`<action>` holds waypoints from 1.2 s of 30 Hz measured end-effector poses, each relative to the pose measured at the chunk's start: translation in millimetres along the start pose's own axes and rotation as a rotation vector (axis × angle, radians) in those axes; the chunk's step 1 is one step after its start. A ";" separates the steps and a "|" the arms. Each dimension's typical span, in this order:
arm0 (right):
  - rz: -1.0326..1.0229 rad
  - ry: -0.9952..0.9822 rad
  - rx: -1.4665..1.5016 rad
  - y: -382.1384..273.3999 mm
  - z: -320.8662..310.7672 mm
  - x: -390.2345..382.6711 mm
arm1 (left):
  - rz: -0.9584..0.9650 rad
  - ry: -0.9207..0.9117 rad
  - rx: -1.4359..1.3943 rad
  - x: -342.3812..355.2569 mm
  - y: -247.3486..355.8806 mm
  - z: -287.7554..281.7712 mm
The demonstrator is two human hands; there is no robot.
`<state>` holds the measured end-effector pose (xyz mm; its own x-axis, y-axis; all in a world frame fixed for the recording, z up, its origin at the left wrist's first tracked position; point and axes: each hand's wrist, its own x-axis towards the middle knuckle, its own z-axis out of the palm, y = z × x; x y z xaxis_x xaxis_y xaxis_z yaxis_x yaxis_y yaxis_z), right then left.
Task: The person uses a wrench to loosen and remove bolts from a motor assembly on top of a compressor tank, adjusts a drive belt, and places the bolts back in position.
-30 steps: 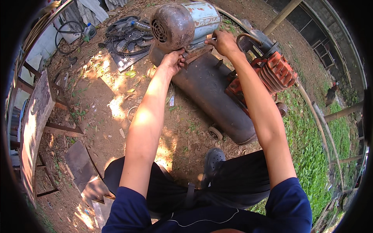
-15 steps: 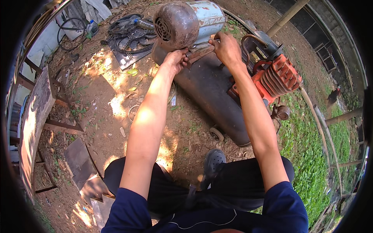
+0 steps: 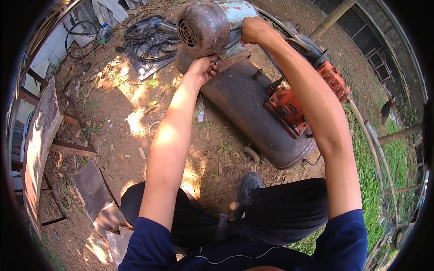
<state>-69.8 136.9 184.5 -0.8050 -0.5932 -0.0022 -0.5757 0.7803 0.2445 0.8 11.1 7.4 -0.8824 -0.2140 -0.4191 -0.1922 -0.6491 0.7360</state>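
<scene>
The person's left arm [image 3: 165, 140] is slanting almost straight from the lower edge up and inward, and the left hand [image 3: 202, 71] at its end is holding its fingers [image 3: 212, 70] curled, their tips partly hidden. The right arm [image 3: 332, 122] is bending at the elbow, its forearm [image 3: 298, 72] angling up and leftward to the right hand [image 3: 257, 30], which is presenting its back in a fist-like pose that is hiding most of its fingers. The two bare hands are lying apart, the right one farther from the torso.
</scene>
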 end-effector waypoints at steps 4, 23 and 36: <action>-0.158 0.235 -0.091 17.9 7.0 -9.5 | -0.005 -0.033 0.005 -2.5 -0.2 2.7; 0.480 0.054 1.309 -68.4 140.0 -89.4 | 0.017 0.014 0.064 -6.9 -2.3 3.9; 0.216 0.203 0.748 -25.4 100.8 -85.9 | 0.024 0.033 0.083 -6.8 2.2 3.6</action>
<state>-0.5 188.0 80.8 -0.9092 -0.3824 0.1646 -0.4115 0.7652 -0.4951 4.8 13.8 13.7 -0.8726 -0.2536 -0.4175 -0.2076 -0.5811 0.7869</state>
